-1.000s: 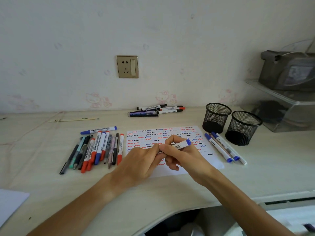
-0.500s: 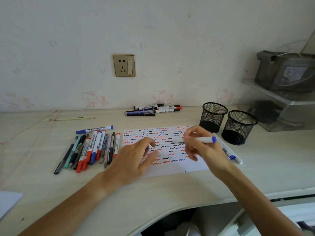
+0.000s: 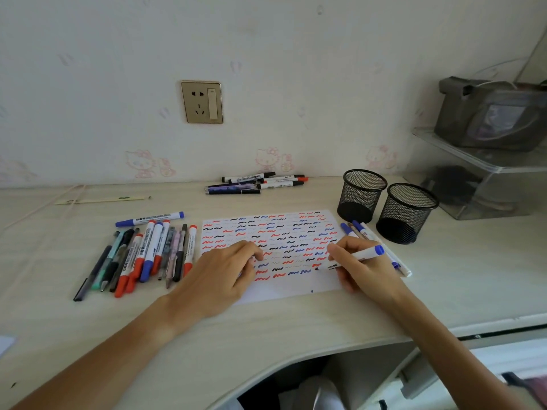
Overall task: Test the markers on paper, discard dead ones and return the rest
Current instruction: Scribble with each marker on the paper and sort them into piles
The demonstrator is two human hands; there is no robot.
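Note:
A white sheet of paper [image 3: 290, 291] covered in red, blue and black squiggles lies mid-desk. My right hand [image 3: 364, 270] grips a white marker with a blue end [image 3: 362, 255], its dark tip down on the sheet beside the last red mark. My left hand [image 3: 219, 276] rests on the sheet's left part, fingers curled under around the marker's cap, which is hidden. A pile of several markers and pens [image 3: 148, 253] lies left of the paper. Three blue-capped markers [image 3: 352, 229] lie to its right, partly behind my right hand.
Two black mesh cups [image 3: 361, 193] [image 3: 407, 211] stand at the back right. Several more markers [image 3: 254, 183] lie by the wall. A clear shelf [image 3: 473, 161] with a grey pouch [image 3: 491, 113] is far right. A thin paper sleeve [image 3: 103, 199] lies back left.
My hands pulled apart at the marker's cap end. The right hand swung the marker out to the right, then lowered its tip onto the paper; the left hand settled on the sheet.

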